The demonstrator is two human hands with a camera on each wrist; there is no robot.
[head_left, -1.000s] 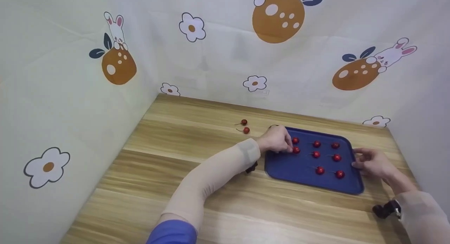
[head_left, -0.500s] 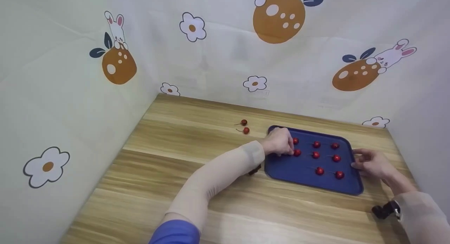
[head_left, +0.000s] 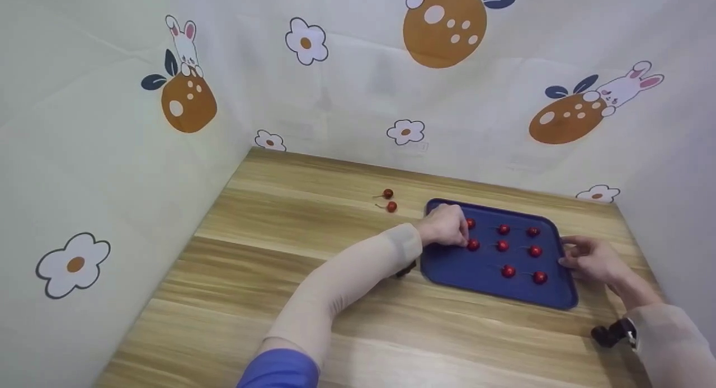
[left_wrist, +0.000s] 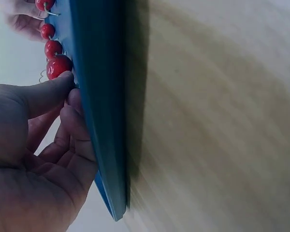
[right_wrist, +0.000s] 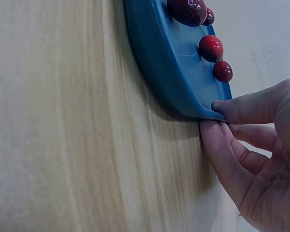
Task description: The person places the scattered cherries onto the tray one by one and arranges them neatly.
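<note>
A blue tray [head_left: 464, 273] lies on the wooden table with red cherries on it in rough rows. My left hand [head_left: 444, 226] reaches over the tray's left part. In the left wrist view its thumb and forefinger pinch at a cherry [left_wrist: 59, 66] by the stem side; the stem itself is mostly hidden by the fingers. Another cherry [head_left: 470, 223] sits just behind it. At the tray's right edge my right hand [head_left: 596, 259] grips the rim [right_wrist: 203, 113], thumb inside and fingers outside below.
Two loose cherries, a far one [head_left: 388, 194] and a nearer one [head_left: 392, 207], lie on the table [head_left: 268, 226] left of the tray. A printed curtain [head_left: 347, 97] stands behind the table and along its sides. Each wrist carries a small black camera [head_left: 609, 335].
My left hand has moved slightly right and toward the near side, and the cherry at its fingertips has shifted a little nearer, away from the one behind. My right hand stays on the rim.
</note>
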